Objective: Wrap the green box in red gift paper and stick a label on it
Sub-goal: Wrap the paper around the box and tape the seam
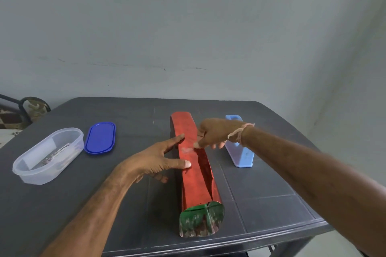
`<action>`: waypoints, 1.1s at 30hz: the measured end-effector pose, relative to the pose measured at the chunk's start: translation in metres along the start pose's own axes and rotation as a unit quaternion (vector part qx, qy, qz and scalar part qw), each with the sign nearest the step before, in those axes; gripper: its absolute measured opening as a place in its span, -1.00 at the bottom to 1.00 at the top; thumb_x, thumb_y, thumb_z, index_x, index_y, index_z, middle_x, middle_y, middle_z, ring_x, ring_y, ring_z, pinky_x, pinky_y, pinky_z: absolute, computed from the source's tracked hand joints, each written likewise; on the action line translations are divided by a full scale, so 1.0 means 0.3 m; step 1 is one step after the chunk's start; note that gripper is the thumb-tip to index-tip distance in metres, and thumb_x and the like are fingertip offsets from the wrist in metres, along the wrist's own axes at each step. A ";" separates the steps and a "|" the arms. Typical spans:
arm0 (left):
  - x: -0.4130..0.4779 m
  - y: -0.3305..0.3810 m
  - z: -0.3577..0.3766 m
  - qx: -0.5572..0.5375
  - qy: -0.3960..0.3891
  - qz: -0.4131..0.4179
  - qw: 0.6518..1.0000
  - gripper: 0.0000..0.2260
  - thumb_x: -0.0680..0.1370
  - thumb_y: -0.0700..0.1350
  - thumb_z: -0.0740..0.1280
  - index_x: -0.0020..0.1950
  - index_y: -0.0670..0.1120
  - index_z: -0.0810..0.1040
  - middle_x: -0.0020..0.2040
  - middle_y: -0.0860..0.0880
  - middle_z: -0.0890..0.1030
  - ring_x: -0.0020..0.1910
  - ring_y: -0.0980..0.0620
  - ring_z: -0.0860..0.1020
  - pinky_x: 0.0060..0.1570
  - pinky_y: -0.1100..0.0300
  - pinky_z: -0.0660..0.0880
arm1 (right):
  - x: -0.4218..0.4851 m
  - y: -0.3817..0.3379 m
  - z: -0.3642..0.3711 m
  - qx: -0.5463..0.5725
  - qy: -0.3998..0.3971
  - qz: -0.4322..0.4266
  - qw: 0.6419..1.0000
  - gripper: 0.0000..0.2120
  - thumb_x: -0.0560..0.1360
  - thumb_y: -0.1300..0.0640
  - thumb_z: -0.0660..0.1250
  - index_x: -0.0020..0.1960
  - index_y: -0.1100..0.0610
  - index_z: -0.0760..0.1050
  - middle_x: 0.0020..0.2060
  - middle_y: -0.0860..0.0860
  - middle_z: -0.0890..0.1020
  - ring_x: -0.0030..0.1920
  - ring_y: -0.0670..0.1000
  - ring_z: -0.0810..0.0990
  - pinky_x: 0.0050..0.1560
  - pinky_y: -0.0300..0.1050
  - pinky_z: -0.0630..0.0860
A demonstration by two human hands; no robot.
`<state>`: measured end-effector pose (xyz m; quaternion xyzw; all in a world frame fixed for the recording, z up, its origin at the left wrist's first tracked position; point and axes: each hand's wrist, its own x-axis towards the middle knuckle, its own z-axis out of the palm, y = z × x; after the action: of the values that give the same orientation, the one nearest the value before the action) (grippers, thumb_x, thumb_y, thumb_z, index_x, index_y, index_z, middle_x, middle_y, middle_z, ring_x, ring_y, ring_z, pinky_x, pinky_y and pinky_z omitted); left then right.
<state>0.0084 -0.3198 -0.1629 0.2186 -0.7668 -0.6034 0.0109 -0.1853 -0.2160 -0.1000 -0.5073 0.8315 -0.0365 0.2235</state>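
Our left hand [155, 162], fingers spread, presses the red gift paper [193, 181] wrapped around the long green box [201, 219] at the centre of the dark table [129, 119]. Our right hand [218, 133], fingers curled, thumbs a strip of clear tape [187, 150] onto the seam.

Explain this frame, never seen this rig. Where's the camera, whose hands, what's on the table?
No robot here: these are a person's bare hands, filmed by one wide-angle camera on their head, looking down. On the dark table lies a long green box, mostly wrapped in red paper; its near end is bare. The left hand presses the paper with straight fingers. The right hand pinches a clear tape strip at the seam. Left: a clear tub and a blue lid. Right: a light-blue holder.
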 end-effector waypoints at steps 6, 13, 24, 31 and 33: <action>-0.002 -0.001 -0.002 0.001 0.005 0.004 1.000 -0.10 0.40 0.04 0.61 0.60 0.34 0.18 0.66 0.07 0.14 0.45 0.08 0.33 -0.04 0.01 0.70 | 0.011 -0.030 0.102 -0.050 0.129 0.015 0.990 -0.37 0.37 -0.52 0.30 -0.34 0.06 0.33 -0.43 -0.05 0.41 -0.39 -0.04 0.39 -0.29 -0.11 0.34; 0.005 -0.011 -0.007 0.007 0.008 0.015 1.000 -0.13 0.41 0.05 0.61 0.59 0.34 0.21 0.65 0.12 0.14 0.52 0.06 0.30 -0.06 0.02 0.70 | 0.002 0.009 0.149 0.073 0.171 -0.003 0.982 -0.46 0.37 -0.40 0.43 -0.26 0.10 0.49 -0.38 -0.06 0.56 -0.32 -0.05 0.55 -0.20 0.04 0.60; 0.078 0.002 0.013 -0.023 0.188 0.092 0.978 -0.83 0.57 -0.03 0.47 0.14 0.16 0.72 0.13 0.20 0.63 0.02 0.17 0.55 0.07 -0.13 0.64 | -0.060 0.080 0.273 0.471 0.207 -0.037 0.857 -0.78 0.52 0.03 0.49 0.09 0.09 0.58 -0.16 -0.05 0.62 -0.17 -0.07 0.66 -0.24 -0.14 0.60; 0.102 -0.008 0.019 -0.047 0.191 0.085 0.977 -0.81 0.53 -0.10 0.52 0.10 0.13 0.74 0.14 0.29 0.59 0.08 0.17 0.58 0.09 -0.13 0.63 | -0.133 0.338 0.264 0.264 0.493 0.212 0.802 -0.71 0.54 -0.03 0.39 0.22 0.04 0.57 0.22 0.02 0.50 0.09 0.07 0.59 0.06 -0.10 0.51; 0.105 -0.012 0.020 -0.050 0.192 0.082 0.977 -0.81 0.53 -0.11 0.52 0.10 0.13 0.74 0.16 0.27 0.59 0.11 0.17 0.58 0.09 -0.12 0.64 | -0.132 0.415 0.240 0.268 0.413 0.251 0.833 -0.68 0.58 -0.09 0.33 0.11 0.16 0.61 0.08 0.11 0.55 0.08 0.16 0.56 0.20 0.03 0.55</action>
<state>-0.0205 -0.3258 -0.1756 0.2654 -0.7349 -0.5847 0.2183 -0.2435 -0.1099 -0.1870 -0.1390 0.9030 -0.4063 -0.0125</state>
